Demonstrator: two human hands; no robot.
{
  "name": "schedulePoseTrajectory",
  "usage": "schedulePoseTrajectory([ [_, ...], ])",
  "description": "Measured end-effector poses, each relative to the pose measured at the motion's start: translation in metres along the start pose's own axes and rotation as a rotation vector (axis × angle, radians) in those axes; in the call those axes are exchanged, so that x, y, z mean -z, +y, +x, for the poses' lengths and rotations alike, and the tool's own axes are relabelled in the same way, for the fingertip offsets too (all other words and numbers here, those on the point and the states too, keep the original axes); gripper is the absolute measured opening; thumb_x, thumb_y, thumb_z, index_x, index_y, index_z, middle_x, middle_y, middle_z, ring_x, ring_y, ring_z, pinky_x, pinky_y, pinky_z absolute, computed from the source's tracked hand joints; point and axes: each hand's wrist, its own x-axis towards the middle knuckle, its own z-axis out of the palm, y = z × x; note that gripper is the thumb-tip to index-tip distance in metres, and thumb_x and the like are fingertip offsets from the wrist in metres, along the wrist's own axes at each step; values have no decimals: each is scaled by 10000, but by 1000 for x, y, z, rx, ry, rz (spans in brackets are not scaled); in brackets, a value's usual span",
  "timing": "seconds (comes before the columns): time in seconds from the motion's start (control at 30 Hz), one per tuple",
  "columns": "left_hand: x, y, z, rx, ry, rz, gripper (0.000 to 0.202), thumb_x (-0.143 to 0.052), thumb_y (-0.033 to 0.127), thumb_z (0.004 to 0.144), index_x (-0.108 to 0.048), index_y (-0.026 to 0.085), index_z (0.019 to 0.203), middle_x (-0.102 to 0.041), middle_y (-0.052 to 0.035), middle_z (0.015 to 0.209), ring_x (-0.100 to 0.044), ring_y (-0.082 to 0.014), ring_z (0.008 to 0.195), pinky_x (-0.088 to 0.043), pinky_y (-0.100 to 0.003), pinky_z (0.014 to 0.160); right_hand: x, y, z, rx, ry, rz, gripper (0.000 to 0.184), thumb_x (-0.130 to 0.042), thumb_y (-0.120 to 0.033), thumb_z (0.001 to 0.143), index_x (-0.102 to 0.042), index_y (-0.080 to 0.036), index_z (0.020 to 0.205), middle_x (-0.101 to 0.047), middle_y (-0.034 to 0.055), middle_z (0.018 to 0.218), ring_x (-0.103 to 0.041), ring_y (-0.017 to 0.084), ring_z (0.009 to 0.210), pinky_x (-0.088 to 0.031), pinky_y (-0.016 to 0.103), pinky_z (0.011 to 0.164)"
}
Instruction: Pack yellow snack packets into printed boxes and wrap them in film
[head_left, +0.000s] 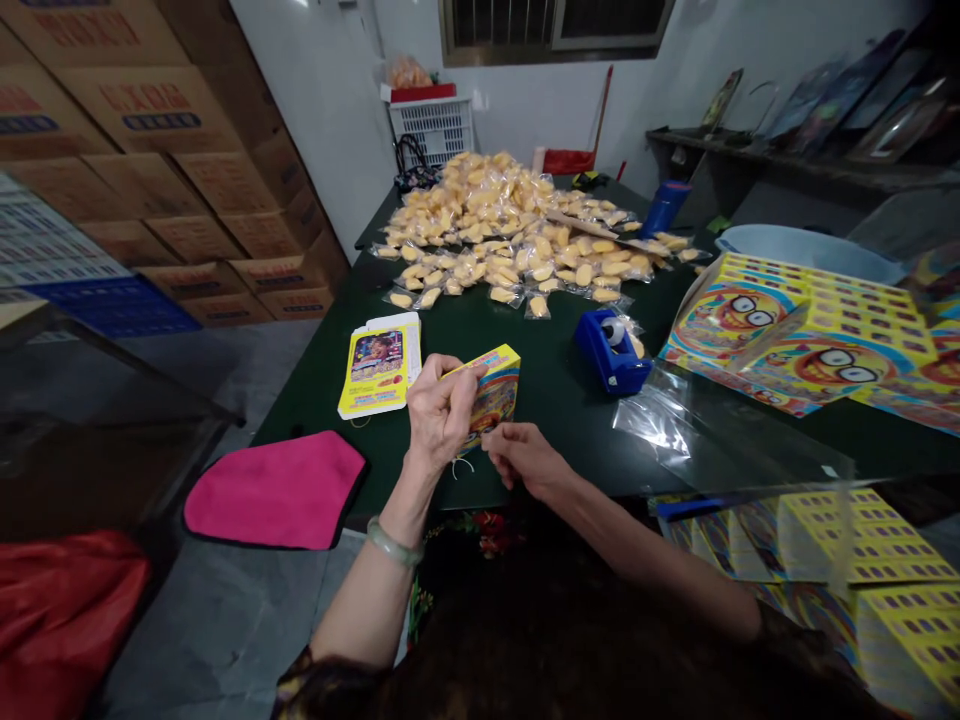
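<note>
My left hand (441, 408) is closed on a small yellow printed cardboard box (499, 395), which stands tilted near the table's front edge. My right hand (529, 458) has its fingers pinched together at the box's lower right corner; what they hold, if anything, is hidden. A thin pale loop, like a string or band, hangs below the box by my left wrist. Left of my hands lies a flat stack of yellow printed cartons (381, 368). To the right sits a blue tape dispenser (613, 352) with a roll in it.
Many wrapped yellow pieces (495, 215) are heaped across the back of the green table (337, 330). Printed display boxes (810, 330), a blue basin (810, 243) and clear plastic bags (656, 420) are at right. A pink cloth item (277, 490) sits at front left; brown cartons (150, 110) are stacked behind.
</note>
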Motion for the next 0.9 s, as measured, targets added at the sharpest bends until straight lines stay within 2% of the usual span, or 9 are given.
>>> schedulePoseTrajectory([
  [0.1,-8,-5,2,67,88,59,171,-609,275,855,-726,192,762,-549,-15,700,-523,-103,613,-407,-242,537,8,-2,-2,-1,-31,-13,259,-683,-345,582,-497,-173,529,-450,-90,375,-344,25,288,-289,146,258],
  [0.17,-10,-11,4,59,111,83,80,-680,265,799,-725,200,791,-568,-7,706,-537,-104,621,-419,-241,549,11,0,-3,20,-17,-4,253,-683,-346,587,-500,-172,588,-476,-97,421,-364,22,302,-305,142,265],
  [0.33,2,-23,8,24,37,108,197,-717,285,748,-719,220,934,-616,-24,800,-575,-142,708,-458,-269,603,12,5,-4,72,59,25,314,-676,-297,590,-494,-186,821,-485,-121,488,-422,45,338,-343,152,280],
  [0.43,8,-24,8,44,-4,16,208,-753,305,703,-725,233,896,-653,-23,834,-600,-165,736,-475,-294,642,18,3,-3,101,127,21,376,-699,-281,597,-483,-185,891,-549,-77,638,-490,53,403,-347,150,282],
  [0.57,-2,-9,2,329,181,-124,231,-816,326,624,-719,259,822,-670,13,830,-597,-181,744,-498,-323,679,38,-7,-11,169,226,-4,499,-731,-394,656,-453,-194,1018,-593,-11,878,-514,34,440,-321,145,285],
  [0.63,-13,2,-2,496,295,-259,281,-845,325,571,-712,254,808,-659,28,794,-576,-162,691,-501,-299,616,51,-14,-19,228,212,7,552,-717,-443,683,-428,-205,1088,-611,-11,890,-503,30,423,-317,148,300],
  [0.7,-23,12,-3,589,327,-397,324,-856,308,546,-703,235,822,-649,24,788,-563,-135,653,-500,-259,564,67,-21,-27,289,161,8,514,-692,-461,708,-444,-204,1078,-614,-35,804,-482,31,404,-321,152,324],
  [0.8,-35,20,1,525,154,-459,374,-836,285,566,-685,217,902,-661,-7,897,-607,-131,718,-528,-218,587,99,-37,-38,304,160,-93,431,-686,-445,707,-498,-186,997,-596,-50,710,-467,41,411,-327,160,354],
  [0.9,-49,24,11,368,-97,-430,410,-796,258,605,-649,195,982,-669,-38,939,-644,-151,763,-546,-209,592,135,-64,-55,355,392,-313,618,-769,-349,610,-496,-197,1143,-634,21,951,-486,50,474,-371,191,395],
])
